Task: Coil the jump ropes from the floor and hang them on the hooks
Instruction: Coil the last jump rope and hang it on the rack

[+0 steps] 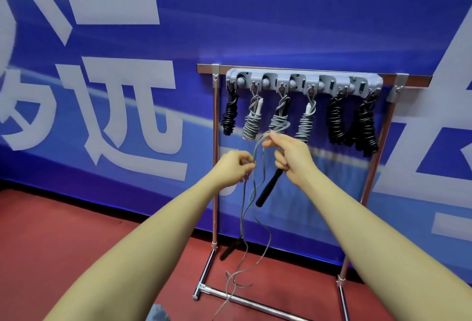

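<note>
A grey hook rail (304, 79) sits on a chrome stand (215, 167) against the blue wall. Several coiled ropes hang from its hooks: black ones (229, 114) at the left and right ends, grey ones (252, 123) in the middle. A loose grey jump rope (244, 221) runs from my hands down to the red floor. My right hand (288, 158) pinches a loop of it and grips its black handle (269, 188). My left hand (233, 167) pinches the cord just left of that. The rope's second black handle (231, 248) dangles near the stand's foot.
The stand's chrome base bars (245, 300) lie on the red floor (76, 231) right under the dangling cord. The blue banner wall (127, 65) with white characters stands close behind. A grey object (158, 313) shows at the bottom edge.
</note>
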Demonstrator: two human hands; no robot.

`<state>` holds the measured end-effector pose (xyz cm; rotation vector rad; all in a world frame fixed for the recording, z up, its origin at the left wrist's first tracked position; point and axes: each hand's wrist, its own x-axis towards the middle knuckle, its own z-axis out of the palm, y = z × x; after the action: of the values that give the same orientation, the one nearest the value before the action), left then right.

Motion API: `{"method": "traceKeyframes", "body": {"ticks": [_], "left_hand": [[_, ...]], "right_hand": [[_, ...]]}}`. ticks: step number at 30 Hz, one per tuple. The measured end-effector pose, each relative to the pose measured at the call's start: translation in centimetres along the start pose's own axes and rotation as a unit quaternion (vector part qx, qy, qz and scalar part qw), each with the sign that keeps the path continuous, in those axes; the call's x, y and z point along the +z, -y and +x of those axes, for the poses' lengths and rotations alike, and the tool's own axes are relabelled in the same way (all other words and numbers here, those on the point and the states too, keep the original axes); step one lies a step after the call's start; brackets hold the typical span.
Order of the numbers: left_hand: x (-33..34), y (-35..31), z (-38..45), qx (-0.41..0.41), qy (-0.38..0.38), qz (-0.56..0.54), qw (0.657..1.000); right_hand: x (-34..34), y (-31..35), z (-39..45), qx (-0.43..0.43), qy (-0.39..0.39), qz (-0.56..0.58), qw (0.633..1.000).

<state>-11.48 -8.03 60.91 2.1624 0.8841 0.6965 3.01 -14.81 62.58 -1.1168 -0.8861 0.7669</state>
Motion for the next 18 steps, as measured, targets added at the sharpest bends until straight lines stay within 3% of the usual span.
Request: {"method": "traceKeyframes", "body": {"ticks": [4,9,13,18], "left_hand": [[-1.2,-1.9,1.3,0.017,-0.103,-0.073,0.992],[-2.8,-5.9,2.4,0.034,-0.079,-0.195,0.977],[-2.6,-6.7,2.6,0.031,-0.078,-0.206,0.975],[0.0,-3.1,0.4,-0.011,-0.104,-0.129,0.986]], "right_hand": [[-0.3,-1.7,-0.9,0.025,0.018,-0.077,0.997],[0.1,-4.0,-2.4,0.053,0.056,-0.220,0.973],[-0.1,-4.1,-2.1,0.032,0.008,-0.191,0.981],[-0.4,-2.4,-1.2,0.026,0.005,-0.075,0.997]]}}
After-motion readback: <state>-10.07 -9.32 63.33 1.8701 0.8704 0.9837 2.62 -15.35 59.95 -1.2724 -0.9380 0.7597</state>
